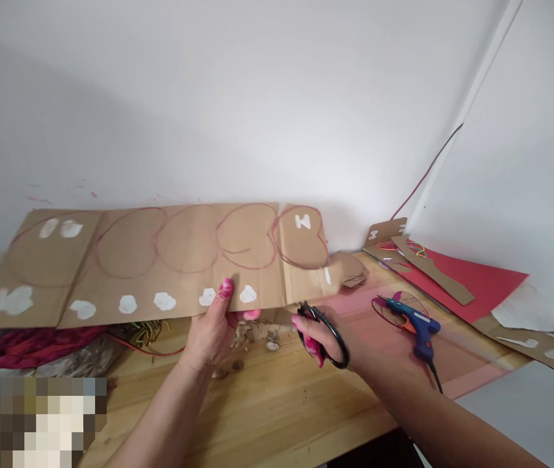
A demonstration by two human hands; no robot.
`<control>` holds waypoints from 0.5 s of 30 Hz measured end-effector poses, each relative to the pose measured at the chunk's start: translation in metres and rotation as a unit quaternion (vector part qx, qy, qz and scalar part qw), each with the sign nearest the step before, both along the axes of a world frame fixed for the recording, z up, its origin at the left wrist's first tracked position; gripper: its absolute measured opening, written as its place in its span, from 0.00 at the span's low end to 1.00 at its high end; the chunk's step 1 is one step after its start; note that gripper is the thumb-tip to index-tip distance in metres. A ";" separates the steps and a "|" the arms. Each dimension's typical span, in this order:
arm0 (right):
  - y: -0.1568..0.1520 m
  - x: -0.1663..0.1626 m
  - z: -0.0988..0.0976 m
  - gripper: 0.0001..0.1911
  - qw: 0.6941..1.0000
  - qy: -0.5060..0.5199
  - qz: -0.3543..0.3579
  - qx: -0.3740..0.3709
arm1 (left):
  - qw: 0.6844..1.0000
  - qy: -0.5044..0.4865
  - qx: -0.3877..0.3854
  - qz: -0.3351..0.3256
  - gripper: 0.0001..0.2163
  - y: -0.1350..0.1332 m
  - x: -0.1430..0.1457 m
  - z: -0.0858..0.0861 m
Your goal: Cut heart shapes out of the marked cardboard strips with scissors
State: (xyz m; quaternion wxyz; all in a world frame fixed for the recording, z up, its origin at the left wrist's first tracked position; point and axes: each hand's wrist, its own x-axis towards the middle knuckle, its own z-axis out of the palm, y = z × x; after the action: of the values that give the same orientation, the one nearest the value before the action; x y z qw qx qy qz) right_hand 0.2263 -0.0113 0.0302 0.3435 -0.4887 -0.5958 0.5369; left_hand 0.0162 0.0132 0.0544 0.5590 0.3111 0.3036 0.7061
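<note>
A long strip of brown cardboard point(184, 240) stretches across the view, raised above the table. Reddish rounded outlines run along it, and white patches dot its surface. My left hand point(213, 328) pinches the lower edge, thumb on the front face and fingers behind. In my right hand point(320, 335) is a pair of black-handled scissors point(340, 348), the fingers through its loops. The scissors are just below the strip's lower right edge; I cannot tell whether the blades touch it.
On the wooden table point(257, 409) lie a blue glue gun point(421, 325), a pink sheet point(462, 364), red card point(476, 276) and stacked cardboard pieces point(352, 270). Small shell-like bits point(272, 341) lie behind my hands. Magenta material point(38, 348) sits at left, against the white wall point(209, 97).
</note>
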 end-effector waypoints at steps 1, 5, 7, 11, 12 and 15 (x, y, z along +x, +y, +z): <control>-0.004 0.001 -0.006 0.31 0.999 0.025 0.026 -0.008 | 1.000 -0.009 0.004 0.013 0.20 0.001 -0.002 0.001; -0.017 -0.003 -0.029 0.30 0.997 0.057 0.058 -0.005 | 0.999 -0.015 0.008 0.033 0.21 -0.001 -0.001 0.003; -0.022 -0.009 -0.034 0.29 0.997 0.053 0.059 0.016 | 0.999 -0.008 0.008 0.037 0.21 -0.004 0.004 0.003; -0.031 -0.020 -0.034 0.27 0.997 0.038 0.039 0.057 | 0.998 -0.003 0.008 0.064 0.19 -0.008 0.012 0.004; -0.033 -0.022 -0.033 0.26 0.997 0.034 0.036 0.063 | 0.998 0.001 0.001 0.067 0.18 -0.008 0.013 0.003; -0.033 -0.028 -0.031 0.23 0.996 0.023 0.037 0.084 | 0.996 0.055 -0.022 0.060 0.15 -0.007 0.012 -0.005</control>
State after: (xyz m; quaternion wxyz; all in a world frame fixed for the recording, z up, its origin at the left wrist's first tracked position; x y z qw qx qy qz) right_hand 0.1982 -0.0446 -0.0010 0.3764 -0.4231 -0.6486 0.5086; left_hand 0.0283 0.0061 0.0490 0.5047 0.3182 0.3679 0.7132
